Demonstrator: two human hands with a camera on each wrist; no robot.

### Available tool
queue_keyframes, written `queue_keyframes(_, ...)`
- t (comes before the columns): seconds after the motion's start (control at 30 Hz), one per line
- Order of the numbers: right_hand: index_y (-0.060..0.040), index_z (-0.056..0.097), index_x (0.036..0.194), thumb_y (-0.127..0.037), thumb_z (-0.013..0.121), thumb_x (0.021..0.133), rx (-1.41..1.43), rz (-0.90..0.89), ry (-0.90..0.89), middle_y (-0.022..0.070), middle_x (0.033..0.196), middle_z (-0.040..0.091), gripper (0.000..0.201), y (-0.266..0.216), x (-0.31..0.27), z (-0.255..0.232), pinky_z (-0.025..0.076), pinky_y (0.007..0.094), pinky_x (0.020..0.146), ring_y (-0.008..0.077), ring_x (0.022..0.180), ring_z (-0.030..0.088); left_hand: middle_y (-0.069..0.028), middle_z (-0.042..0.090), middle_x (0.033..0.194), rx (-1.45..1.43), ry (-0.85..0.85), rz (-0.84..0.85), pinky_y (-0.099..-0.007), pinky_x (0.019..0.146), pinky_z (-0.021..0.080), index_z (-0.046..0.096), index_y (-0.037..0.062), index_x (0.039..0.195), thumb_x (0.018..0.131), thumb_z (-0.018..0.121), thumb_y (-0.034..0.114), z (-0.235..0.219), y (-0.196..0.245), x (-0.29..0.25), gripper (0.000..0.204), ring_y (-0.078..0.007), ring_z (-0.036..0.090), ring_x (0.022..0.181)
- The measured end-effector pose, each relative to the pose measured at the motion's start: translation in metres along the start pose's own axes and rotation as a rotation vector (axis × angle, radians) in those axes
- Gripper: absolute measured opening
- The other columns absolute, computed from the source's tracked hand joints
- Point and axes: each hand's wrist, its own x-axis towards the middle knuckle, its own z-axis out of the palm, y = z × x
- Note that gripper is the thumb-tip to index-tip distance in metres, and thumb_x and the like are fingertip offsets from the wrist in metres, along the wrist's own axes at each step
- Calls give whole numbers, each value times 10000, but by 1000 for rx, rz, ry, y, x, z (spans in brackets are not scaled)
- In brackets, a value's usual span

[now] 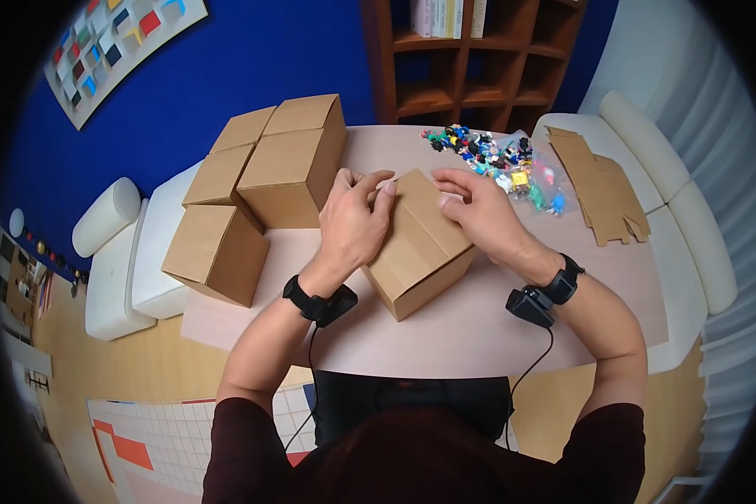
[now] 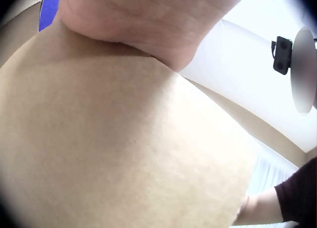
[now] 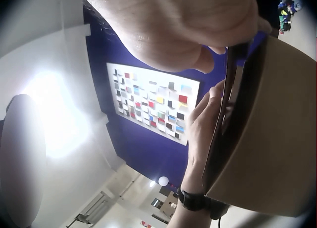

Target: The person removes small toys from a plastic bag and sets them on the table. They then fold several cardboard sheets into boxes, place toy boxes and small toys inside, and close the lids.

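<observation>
One cardboard box (image 1: 420, 244) stands in the middle of the pale table (image 1: 290, 256), turned at an angle, its top panels meeting at a central seam. Seen from the right wrist, a dark gap runs beside its upper edge. Left hand (image 1: 357, 214): placed at the box's left upper edge, fingers bent inward, thumb close to the forefinger. Right hand (image 1: 483, 214): set opposite, at the right upper edge, fingers partly bent, thumb over the top. Both are half closed; whether either pinches a panel cannot be told from these views. From the left wrist, one side of the box fills most of the view beneath the hand. To the left, further boxes (image 1: 281, 197) stand grouped with tops closed. Beyond the right hand lie a heap of small colourful toy figures (image 1: 475, 151), some in a clear plastic bag (image 1: 554, 181), and flattened cardboard (image 1: 601, 189). Farther out: a wooden bookcase (image 1: 385, 67) holding books, white seats (image 1: 155, 260) on either side of the table, and a blue wall (image 1: 269, 50) bearing a relief panel (image 1: 122, 50) of coloured squares
</observation>
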Motion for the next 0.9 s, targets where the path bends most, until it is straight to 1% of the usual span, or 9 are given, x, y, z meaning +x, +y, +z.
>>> queue_keyframes(0.07, 60, 639, 1449, -22, 664, 989, -105, 8, 9, 168, 1371, 752, 468, 5, -1, 1, 537, 339, 1089, 208, 1252, 704, -120, 635, 1084, 39, -58, -19, -420, 924, 561, 776, 149, 1359, 1103, 634, 387, 0, 2, 0, 377, -294, 690, 979)
queue_keyframes(0.17, 26, 674, 1417, -18, 686, 958, -282, -80, 25, 169, 1342, 769, 461, 0, -6, -1, 538, 349, 1083, 234, 1225, 722, -133, 699, 1154, 169, -138, 28, -442, 949, 570, 722, 186, 1444, 1116, 581, 456, 2, 2, 2, 448, -319, 730, 1048)
queue_keyframes(0.27, 11, 682, 1401, -23, 696, 948, -292, -33, 21, 186, 1335, 770, 454, -1, -6, 1, 537, 377, 1095, 263, 1232, 730, -158, 758, 1197, 290, -258, 27, -476, 961, 576, 673, 220, 1504, 1128, 520, 507, -2, 8, 4, 497, -353, 744, 1126)
queue_keyframes(0.37, 29, 683, 1388, -24, 683, 957, -345, -113, 41, 200, 1309, 776, 434, 3, -4, 4, 535, 411, 1110, 317, 1248, 731, -173, 787, 1173, 333, -279, 24, -509, 926, 587, 656, 235, 1519, 1136, 483, 518, 1, 8, 6, 507, -390, 750, 1109)
queue_keyframes(0.47, 40, 608, 1468, -38, 665, 969, -511, -209, -43, 240, 1432, 704, 508, -6, -12, 7, 508, 422, 1152, 365, 1320, 689, -167, 789, 1130, 397, -316, 39, -526, 890, 599, 618, 237, 1549, 1144, 468, 499, -2, 12, 7, 505, -405, 764, 1055)
queue_keyframes(0.57, 37, 434, 1616, -106, 625, 1022, -557, -213, -140, 270, 1606, 546, 640, -2, -10, 8, 464, 411, 1202, 386, 1434, 594, -162, 788, 1132, 466, -349, 58, -534, 880, 607, 579, 241, 1577, 1146, 461, 500, -2, 14, 7, 516, -413, 766, 1037)
queue_keyframes(0.67, 3, 262, 1717, -204, 544, 1113, -478, -143, -260, 227, 1719, 409, 698, 17, 2, 2, 422, 403, 1239, 335, 1532, 497, -162, 787, 1124, 461, -348, 74, -534, 895, 609, 563, 244, 1587, 1150, 449, 495, -1, 9, 9, 516, -416, 765, 1034)
queue_keyframes(0.77, -38, 225, 1750, -280, 467, 1175, 194, 217, -379, 159, 1695, 445, 669, 22, 10, -6, 421, 411, 1248, 286, 1558, 457, -165, 783, 1153, 433, -342, 82, -534, 923, 605, 563, 243, 1589, 1154, 438, 490, 0, 5, 10, 515, -416, 759, 1061)
queue_keyframes(0.9, -87, 254, 1753, -291, 428, 1205, 494, 336, -374, 111, 1650, 499, 610, 27, 13, -6, 471, 389, 1212, 216, 1496, 526, -174, 745, 1298, 334, -341, 100, -521, 987, 588, 547, 244, 1609, 1154, 453, 476, -4, 11, 12, 519, -410, 732, 1161)
